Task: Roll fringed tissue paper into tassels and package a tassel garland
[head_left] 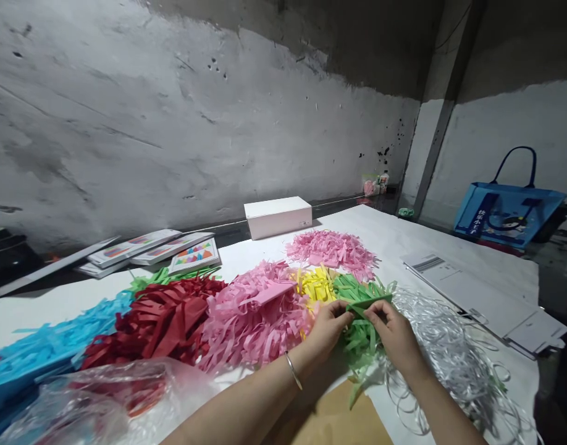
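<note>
My left hand [332, 321] pinches one end of a folded green tissue-paper tassel [369, 302]. At its other end, my right hand [392, 324] grips the same strip between thumb and fingers. Below and behind it spread more green fringed strips [360, 337]. Yellow fringe [317, 283] lies just beyond my left hand, with a pink fringe pile [260, 315] to its left. A tangle of clear shiny string [445, 346] sits beside my right hand. Beneath my forearms is a brown paper sheet [343, 420].
Dark red [163, 321] and blue fringe piles [79, 327] lie left, behind a clear plastic bag [112, 395]. Another pink heap [334, 250] and a pale box [278, 217] stand farther back. Flat white cartons [469, 296] and a blue tote bag [508, 213] are at right.
</note>
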The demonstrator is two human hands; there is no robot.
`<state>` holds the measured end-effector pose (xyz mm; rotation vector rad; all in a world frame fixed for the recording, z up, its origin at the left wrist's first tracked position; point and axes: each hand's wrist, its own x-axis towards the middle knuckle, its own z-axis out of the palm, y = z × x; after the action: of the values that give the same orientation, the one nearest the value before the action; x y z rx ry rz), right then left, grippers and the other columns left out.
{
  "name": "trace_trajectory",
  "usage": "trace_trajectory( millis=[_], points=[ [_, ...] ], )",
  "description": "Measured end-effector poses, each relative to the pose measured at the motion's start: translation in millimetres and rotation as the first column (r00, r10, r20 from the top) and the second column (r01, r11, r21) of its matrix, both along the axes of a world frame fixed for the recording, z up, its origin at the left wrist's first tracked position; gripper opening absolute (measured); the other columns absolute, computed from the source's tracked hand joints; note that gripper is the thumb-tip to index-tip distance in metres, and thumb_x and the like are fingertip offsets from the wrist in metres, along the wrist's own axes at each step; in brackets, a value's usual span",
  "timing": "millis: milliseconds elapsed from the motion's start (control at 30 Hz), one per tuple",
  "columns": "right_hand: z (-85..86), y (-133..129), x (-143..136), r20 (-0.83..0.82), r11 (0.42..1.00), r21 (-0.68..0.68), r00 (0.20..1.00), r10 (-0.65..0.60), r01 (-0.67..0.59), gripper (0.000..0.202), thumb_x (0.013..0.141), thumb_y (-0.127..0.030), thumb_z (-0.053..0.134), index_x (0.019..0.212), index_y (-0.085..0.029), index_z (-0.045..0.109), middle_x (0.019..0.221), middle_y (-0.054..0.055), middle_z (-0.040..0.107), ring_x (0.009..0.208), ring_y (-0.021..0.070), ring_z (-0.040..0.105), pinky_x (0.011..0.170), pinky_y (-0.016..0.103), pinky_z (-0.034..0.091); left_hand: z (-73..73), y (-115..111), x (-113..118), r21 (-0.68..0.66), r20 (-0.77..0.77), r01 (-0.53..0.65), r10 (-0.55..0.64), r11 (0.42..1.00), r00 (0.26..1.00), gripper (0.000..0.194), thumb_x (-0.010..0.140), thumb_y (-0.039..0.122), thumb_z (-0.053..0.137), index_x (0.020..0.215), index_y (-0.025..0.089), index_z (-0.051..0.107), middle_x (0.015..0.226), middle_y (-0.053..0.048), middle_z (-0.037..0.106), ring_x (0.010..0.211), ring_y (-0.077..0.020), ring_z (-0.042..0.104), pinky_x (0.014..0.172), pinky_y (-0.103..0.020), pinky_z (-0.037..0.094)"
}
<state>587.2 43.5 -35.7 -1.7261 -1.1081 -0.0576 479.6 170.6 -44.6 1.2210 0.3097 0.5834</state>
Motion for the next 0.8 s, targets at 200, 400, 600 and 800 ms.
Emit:
trace_trajectory(
  millis=[200,400,600,800],
  points=[
    [-1.8,-1.8,-2.6,0.239,1.000,-0.025,0.971,0.024,-0.019,0.021,0.089,-0.033,0.059,0.108,-0.024,0.064,0.088,0.004,0.071,0.083,0.0245,0.065,0.078,0.037,0.050,4.5,-0.3,-3.1,0.304,-0.015,-0.085,0.093,0.949,0.996,0.004,0.075,0.021,0.077,0.075,0.018,0.074,0.074,-0.004,0.065,0.073,-0.0193,0.054,0.069,-0.027,0.039],
    [1.7,-4.1,-2.6,0.414,0.996,-0.024,0.908,-0.068,0.086,0.030,0.088,-0.012,0.048,0.110,-0.023,0.065,0.092,0.006,0.071,0.086,0.0257,0.063,0.087,0.043,0.041,11.1,6.1,-8.9,0.597,-0.035,-0.090,0.138,0.797,0.990,0.009,0.073,0.013,0.074,0.075,0.022,0.073,0.073,-0.002,0.062,0.072,-0.0198,0.051,0.072,-0.028,0.038],
    [14.1,-9.2,-9.9,0.492,0.991,-0.034,0.865,-0.094,0.127,0.029,0.086,-0.012,0.054,0.108,-0.023,0.070,0.095,0.008,0.066,0.092,0.0269,0.059,0.091,0.045,0.038,14.1,-0.4,-14.0,0.786,-0.064,-0.044,0.152,0.617,0.986,0.008,0.079,0.014,0.065,0.077,0.020,0.070,0.078,-0.005,0.064,0.073,-0.0206,0.055,0.070,-0.029,0.041],
    [15.0,-10.5,-11.7,0.439,0.997,-0.045,0.898,-0.031,0.057,0.031,0.094,-0.014,0.045,0.105,-0.023,0.073,0.085,0.006,0.069,0.082,0.0255,0.061,0.087,0.045,0.042,9.3,0.8,-12.5,0.899,-0.044,-0.061,0.227,0.434,0.973,0.011,0.080,0.012,0.062,0.084,0.020,0.068,0.082,-0.005,0.066,0.076,-0.0209,0.060,0.071,-0.031,0.048]
  ],
)
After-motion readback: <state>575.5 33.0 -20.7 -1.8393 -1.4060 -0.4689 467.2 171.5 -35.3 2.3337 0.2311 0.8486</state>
